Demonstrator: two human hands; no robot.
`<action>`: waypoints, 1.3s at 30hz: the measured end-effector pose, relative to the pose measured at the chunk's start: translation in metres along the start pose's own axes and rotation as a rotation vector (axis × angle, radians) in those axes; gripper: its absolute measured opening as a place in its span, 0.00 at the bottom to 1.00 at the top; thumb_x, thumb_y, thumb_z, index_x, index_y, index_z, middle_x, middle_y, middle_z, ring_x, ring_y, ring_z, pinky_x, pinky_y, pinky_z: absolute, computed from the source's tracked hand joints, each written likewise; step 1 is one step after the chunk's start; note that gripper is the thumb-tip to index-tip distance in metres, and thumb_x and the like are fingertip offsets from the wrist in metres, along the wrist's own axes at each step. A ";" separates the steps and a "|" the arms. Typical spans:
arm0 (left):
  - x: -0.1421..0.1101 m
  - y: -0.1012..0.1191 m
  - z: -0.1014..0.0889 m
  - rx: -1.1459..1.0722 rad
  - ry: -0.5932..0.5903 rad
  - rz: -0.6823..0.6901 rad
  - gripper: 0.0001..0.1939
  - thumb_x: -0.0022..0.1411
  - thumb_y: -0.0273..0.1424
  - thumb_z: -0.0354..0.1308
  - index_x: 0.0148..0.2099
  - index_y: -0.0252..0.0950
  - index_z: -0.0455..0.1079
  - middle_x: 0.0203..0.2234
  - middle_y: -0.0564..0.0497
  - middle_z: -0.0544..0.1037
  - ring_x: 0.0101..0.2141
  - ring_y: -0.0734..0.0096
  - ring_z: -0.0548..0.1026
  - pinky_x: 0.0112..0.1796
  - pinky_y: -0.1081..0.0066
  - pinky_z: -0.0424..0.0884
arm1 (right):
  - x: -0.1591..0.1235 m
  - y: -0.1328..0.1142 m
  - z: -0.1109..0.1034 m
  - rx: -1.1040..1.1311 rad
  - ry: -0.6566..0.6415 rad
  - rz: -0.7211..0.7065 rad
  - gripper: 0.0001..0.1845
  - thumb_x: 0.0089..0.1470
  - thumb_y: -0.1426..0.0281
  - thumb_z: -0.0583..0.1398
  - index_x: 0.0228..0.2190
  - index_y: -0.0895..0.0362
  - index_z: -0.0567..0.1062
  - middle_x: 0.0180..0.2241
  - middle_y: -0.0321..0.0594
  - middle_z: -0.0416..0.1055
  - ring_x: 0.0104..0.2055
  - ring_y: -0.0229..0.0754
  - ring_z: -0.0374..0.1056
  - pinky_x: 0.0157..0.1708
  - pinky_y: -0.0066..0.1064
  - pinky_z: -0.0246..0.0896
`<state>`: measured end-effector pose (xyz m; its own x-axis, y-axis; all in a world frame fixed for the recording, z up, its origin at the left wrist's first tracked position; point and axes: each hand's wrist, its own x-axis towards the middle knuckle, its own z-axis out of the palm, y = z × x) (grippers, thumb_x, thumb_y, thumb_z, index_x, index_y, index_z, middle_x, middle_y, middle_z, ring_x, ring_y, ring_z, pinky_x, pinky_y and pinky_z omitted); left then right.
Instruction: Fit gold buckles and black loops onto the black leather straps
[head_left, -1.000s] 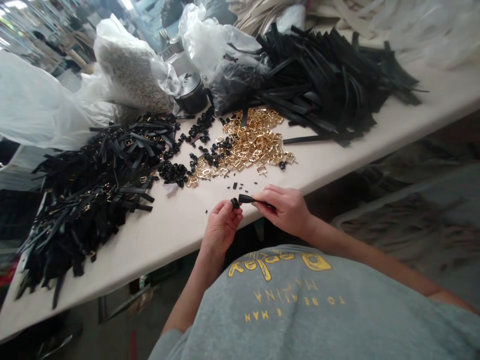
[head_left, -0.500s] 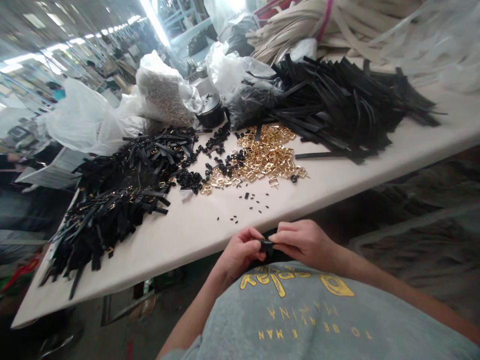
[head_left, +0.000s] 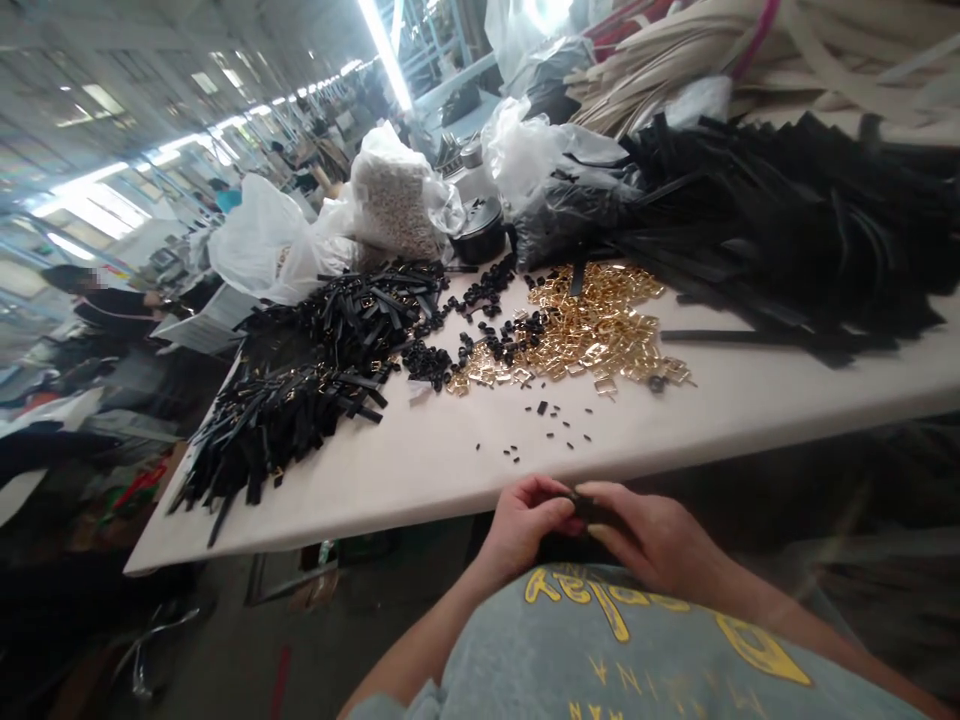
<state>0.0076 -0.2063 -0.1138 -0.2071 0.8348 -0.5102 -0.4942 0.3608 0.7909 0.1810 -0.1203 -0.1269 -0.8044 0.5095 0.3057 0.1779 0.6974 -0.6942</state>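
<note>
In front of my shirt, just off the table's near edge, a short dark strap piece (head_left: 589, 508) lies between my two hands. My left hand (head_left: 531, 515) pinches its left end between thumb and fingers. From the other side, the thumb and forefinger of my right hand (head_left: 664, 530) grip it. Its details are dark and partly hidden by my fingers. Beyond my hands, several tiny black bits (head_left: 551, 435) are scattered on the table. Behind them lies a pile of gold buckles (head_left: 600, 325), with small black loops (head_left: 426, 362) to its left.
Black straps with buckles (head_left: 300, 420) are heaped on the left of the white table (head_left: 420, 480). Loose black straps (head_left: 795, 230) cover the right. Behind stand a bag of pale pellets (head_left: 397, 200) and a black pot (head_left: 480, 235). A person (head_left: 112, 305) is at the far left.
The view has swung left, so the table and piles sit further right. My hands stay together at the strap piece; my right thumb and forefinger are now wider apart around it.
</note>
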 end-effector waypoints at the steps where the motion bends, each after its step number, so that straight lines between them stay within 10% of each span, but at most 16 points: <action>1: 0.000 0.001 -0.001 0.015 -0.011 0.006 0.22 0.40 0.41 0.73 0.34 0.33 0.75 0.23 0.48 0.78 0.22 0.71 0.75 0.29 0.71 0.71 | -0.001 0.001 0.001 0.022 -0.001 0.040 0.16 0.60 0.70 0.53 0.50 0.56 0.69 0.36 0.41 0.78 0.32 0.39 0.76 0.29 0.26 0.67; 7: 0.003 -0.004 -0.005 0.486 0.012 0.279 0.08 0.48 0.34 0.68 0.32 0.38 0.79 0.26 0.48 0.79 0.28 0.67 0.74 0.33 0.68 0.70 | 0.005 0.003 0.006 0.018 -0.068 0.069 0.17 0.61 0.66 0.53 0.51 0.54 0.69 0.38 0.42 0.79 0.32 0.42 0.77 0.29 0.29 0.69; 13: -0.003 0.014 -0.010 0.713 -0.026 0.340 0.04 0.53 0.35 0.65 0.30 0.40 0.78 0.24 0.51 0.78 0.27 0.69 0.73 0.31 0.71 0.67 | 0.012 0.001 0.001 -0.040 -0.156 0.017 0.12 0.63 0.67 0.52 0.31 0.55 0.73 0.24 0.36 0.74 0.24 0.37 0.71 0.24 0.25 0.61; 25: 0.013 0.062 -0.020 0.305 -0.096 0.124 0.15 0.47 0.37 0.70 0.31 0.34 0.70 0.20 0.54 0.75 0.22 0.75 0.71 0.28 0.74 0.67 | 0.045 -0.007 -0.015 -0.214 0.131 -0.156 0.12 0.61 0.70 0.56 0.46 0.56 0.74 0.35 0.41 0.77 0.33 0.39 0.74 0.32 0.27 0.66; 39: 0.029 0.060 -0.011 0.204 -0.095 0.123 0.13 0.51 0.36 0.68 0.31 0.33 0.70 0.24 0.50 0.78 0.25 0.74 0.73 0.32 0.73 0.69 | 0.068 0.003 -0.012 -0.103 0.250 -0.163 0.07 0.60 0.74 0.57 0.35 0.56 0.76 0.27 0.36 0.73 0.28 0.35 0.70 0.29 0.25 0.61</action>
<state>-0.0373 -0.1655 -0.0848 -0.1699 0.9095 -0.3794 -0.2874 0.3225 0.9019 0.1333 -0.0773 -0.1003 -0.6650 0.4862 0.5669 0.1251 0.8208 -0.5573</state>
